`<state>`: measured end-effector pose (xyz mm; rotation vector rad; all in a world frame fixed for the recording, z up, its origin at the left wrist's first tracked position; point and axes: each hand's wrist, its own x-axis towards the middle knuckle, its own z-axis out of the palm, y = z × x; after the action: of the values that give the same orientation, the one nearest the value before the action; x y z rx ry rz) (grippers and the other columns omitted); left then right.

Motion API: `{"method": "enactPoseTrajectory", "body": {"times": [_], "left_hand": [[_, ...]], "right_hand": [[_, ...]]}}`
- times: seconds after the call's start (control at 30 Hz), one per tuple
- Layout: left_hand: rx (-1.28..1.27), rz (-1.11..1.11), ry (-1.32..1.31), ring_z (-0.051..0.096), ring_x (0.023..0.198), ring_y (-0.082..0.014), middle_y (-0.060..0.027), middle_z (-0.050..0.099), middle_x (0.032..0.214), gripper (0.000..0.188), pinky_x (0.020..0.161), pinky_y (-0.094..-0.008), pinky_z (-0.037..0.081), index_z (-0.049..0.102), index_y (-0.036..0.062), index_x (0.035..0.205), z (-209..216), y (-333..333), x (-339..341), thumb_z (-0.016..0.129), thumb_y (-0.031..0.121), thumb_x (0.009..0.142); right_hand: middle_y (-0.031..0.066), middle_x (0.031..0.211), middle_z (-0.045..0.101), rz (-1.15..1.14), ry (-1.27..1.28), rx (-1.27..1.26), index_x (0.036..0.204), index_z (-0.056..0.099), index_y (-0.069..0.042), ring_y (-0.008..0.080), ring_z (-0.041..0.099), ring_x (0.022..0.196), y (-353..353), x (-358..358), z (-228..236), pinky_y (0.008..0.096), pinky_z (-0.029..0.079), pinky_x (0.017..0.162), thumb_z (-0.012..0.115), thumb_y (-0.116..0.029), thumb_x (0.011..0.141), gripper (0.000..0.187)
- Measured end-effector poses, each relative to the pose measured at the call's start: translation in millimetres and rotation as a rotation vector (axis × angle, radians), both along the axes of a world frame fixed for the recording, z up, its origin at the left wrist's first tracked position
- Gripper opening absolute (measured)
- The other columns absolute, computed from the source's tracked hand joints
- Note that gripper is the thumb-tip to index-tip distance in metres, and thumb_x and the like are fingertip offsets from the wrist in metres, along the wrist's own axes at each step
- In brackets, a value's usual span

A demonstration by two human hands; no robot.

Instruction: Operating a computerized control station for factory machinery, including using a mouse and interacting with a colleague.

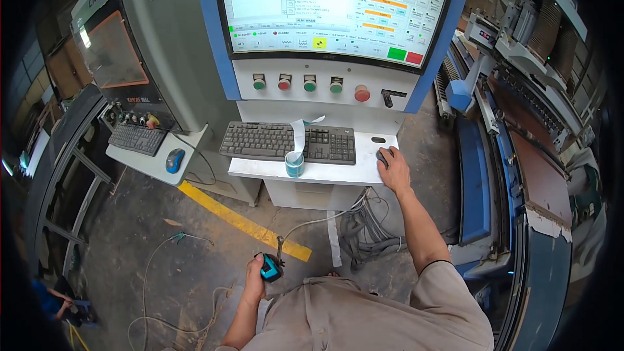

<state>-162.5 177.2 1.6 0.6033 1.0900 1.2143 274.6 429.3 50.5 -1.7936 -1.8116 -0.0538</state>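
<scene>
My right hand rests on a dark computer mouse at the right end of the white console shelf. To its left lies a dark keyboard. A roll of label tape stands at the shelf's front edge, and its white strip runs up over the keyboard. My left hand hangs low by my hip, shut on a small blue and black hand-held device. Above the shelf is a lit screen with a row of round push buttons under it.
A second keyboard and a blue mouse lie on a lower shelf at left. A yellow line crosses the concrete floor. Grey cables hang under the console. A long blue machine bed runs along the right.
</scene>
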Motion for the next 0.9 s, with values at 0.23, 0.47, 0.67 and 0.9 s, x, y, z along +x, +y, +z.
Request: {"method": "enactPoseTrajectory", "body": {"times": [0.23, 0.47, 0.67, 0.9], "left_hand": [[0.026, 0.002, 0.03, 0.07, 0.071, -0.0228, -0.0126, 0.071, 0.081, 0.056, 0.071, -0.0343, 0.056, 0.069, -0.0017, 0.099, 0.2, 0.6, 0.2, 0.053, 0.052, 0.102], [0.019, -0.017, 0.01, 0.07, 0.07, -0.0229, -0.0128, 0.071, 0.081, 0.056, 0.069, -0.0347, 0.056, 0.069, -0.002, 0.098, -1.7, 0.9, -1.2, 0.052, 0.051, 0.101], [0.012, 0.003, -0.009, 0.069, 0.069, -0.023, -0.0129, 0.07, 0.08, 0.055, 0.069, -0.0347, 0.056, 0.068, -0.0018, 0.097, -0.5, 2.7, 1.2, 0.052, 0.051, 0.102], [0.018, -0.003, 0.029, 0.069, 0.069, -0.0243, -0.0131, 0.069, 0.079, 0.057, 0.068, -0.0356, 0.055, 0.067, -0.0007, 0.097, 3.1, 4.9, 2.6, 0.052, 0.054, 0.1]], "right_hand": [[0.0218, 0.142, 0.055, -0.003, 0.021, 0.017, 0.134, 0.066, -0.018, 0.0404, 0.057, 0.126, -0.3, 1.5, -2.3, 0.0493, 0.05, 0.103, 0.069, -0.024, 0.088, 0.046], [0.0222, 0.142, 0.055, 0.003, 0.024, 0.016, 0.134, 0.065, -0.018, 0.0408, 0.057, 0.126, 1.6, 1.3, -2.4, 0.0495, 0.05, 0.103, 0.068, -0.024, 0.088, 0.047], [0.0232, 0.142, 0.055, -0.046, 0.033, 0.012, 0.134, 0.065, -0.016, 0.0419, 0.057, 0.127, 1.8, 0.7, -2.5, 0.0494, 0.049, 0.105, 0.068, -0.027, 0.089, 0.047], [0.0235, 0.142, 0.055, -0.038, 0.029, 0.002, 0.134, 0.065, -0.016, 0.0422, 0.056, 0.127, 0.3, 1.6, -2.1, 0.0496, 0.049, 0.105, 0.067, -0.028, 0.089, 0.047]]}}
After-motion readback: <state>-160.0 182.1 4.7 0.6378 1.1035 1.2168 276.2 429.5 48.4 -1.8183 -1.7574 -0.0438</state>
